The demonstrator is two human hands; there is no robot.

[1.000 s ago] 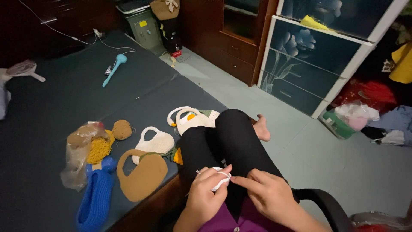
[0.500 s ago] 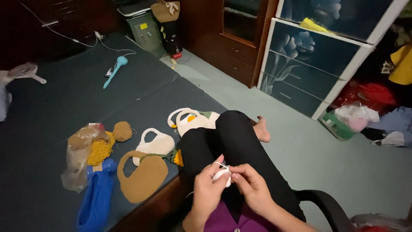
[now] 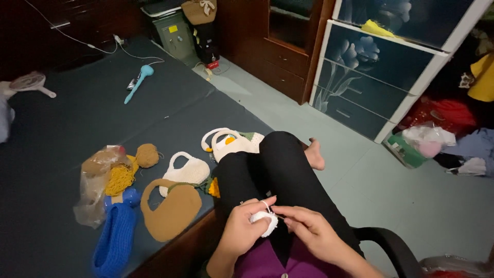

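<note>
White crochet piece (image 3: 265, 222) sits low in the scene, held over the person's lap between both hands, just above the black-trousered legs (image 3: 280, 175).

Far left, a small fan (image 3: 31, 82) lies on the dark mat (image 3: 77, 123). Nearer, a clear plastic bag (image 3: 95, 188) holds yellow yarn (image 3: 121, 179), with a brown yarn ball (image 3: 147, 155) touching it on the right. Below them a blue crocheted piece (image 3: 114, 239) stretches toward the near edge. Just right of it lies a brown bag (image 3: 172, 210), and a white bag (image 3: 188, 171) overlaps its far side. Far off on the mat rests a light blue handheld tool (image 3: 139, 82) with a cable running from it. Another white bag (image 3: 229, 144) lies against the knees.

The left hand (image 3: 244, 231) is closed around the white piece, thumb and forefinger pinching its top. The right hand (image 3: 311, 234) meets it from the right, fingertips pinched together at the piece's edge; what thin thing they hold, if any, is too small to make out. A bare foot (image 3: 314, 154) rests on the pale floor (image 3: 391, 195). Farther right stands a blue flowered drawer chest (image 3: 375, 77), and clothes (image 3: 463, 139) are piled at the far right.
</note>
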